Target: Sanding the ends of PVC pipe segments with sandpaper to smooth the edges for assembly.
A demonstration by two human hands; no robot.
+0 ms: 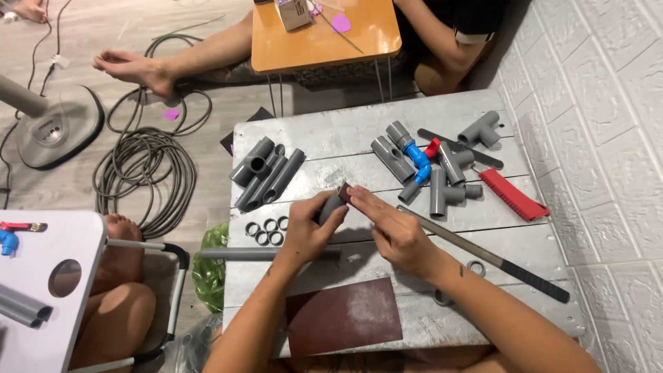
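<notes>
My left hand (309, 226) grips a short grey pipe piece (331, 205) over the middle of the grey wooden table (345, 131). My right hand (390, 228) pinches a small dark red scrap of sandpaper (344, 192) against the pipe's end. A larger dark red sandpaper sheet (344, 314) lies on the table near me, between my forearms. Several cut grey rings (266, 231) sit just left of my left hand. A bundle of grey pipe lengths (268, 174) lies at the table's far left.
Grey tee fittings and a blue elbow (435, 169) are scattered at the far right, beside a red-handled tool (514, 195). A long file with a black handle (483, 252) lies right of my hand. Coiled grey hose (148, 166) and a fan base (59, 128) lie on the floor. Other people's legs surround an orange table (324, 34).
</notes>
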